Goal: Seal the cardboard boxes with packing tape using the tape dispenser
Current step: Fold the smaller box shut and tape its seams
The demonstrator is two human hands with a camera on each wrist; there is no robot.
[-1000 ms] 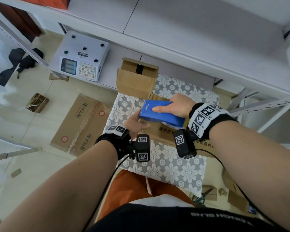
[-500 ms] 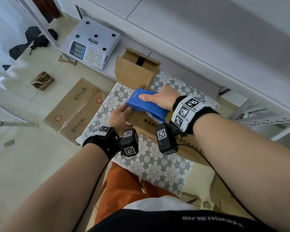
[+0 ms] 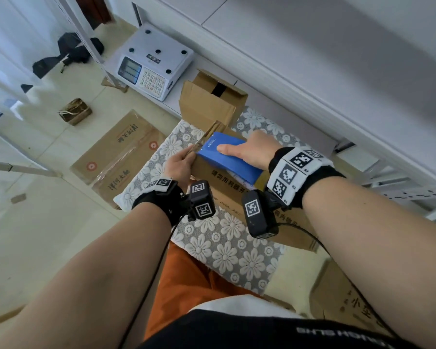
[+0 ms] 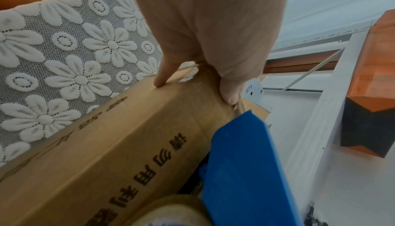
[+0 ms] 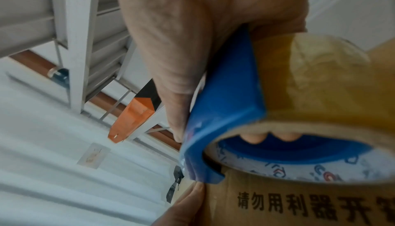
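Observation:
A long cardboard box (image 3: pixel 227 195) with black printed characters lies on the flowered cushion (image 3: pixel 227 250). My right hand (image 3: pixel 239 152) grips the blue tape dispenser (image 3: pixel 228 157) at the box's far left end, thumb flat on its top. The right wrist view shows the tan tape roll (image 5: pixel 310 94) inside the dispenser (image 5: pixel 224 111), just above the box (image 5: pixel 299 204). My left hand (image 3: pixel 186 157) holds that same end of the box (image 4: pixel 107 145), thumb (image 4: pixel 229 92) on the top edge, a finger (image 4: pixel 162 75) on the side. A shiny strip of tape (image 3: pixel 207 134) runs from the dispenser's nose past my left hand.
An open empty cardboard box (image 3: pixel 207 104) stands right behind the dispenser. A white weighing scale (image 3: pixel 151 64) sits on the low shelf beyond. Flattened cartons (image 3: pixel 121 152) lie on the floor at left, another carton (image 3: pixel 350 306) at lower right. Metal rack posts stand at right.
My right hand has slid the dispenser along the box top to its far left end. My left hand has moved to the box's end edge, and a tape strip now shows there.

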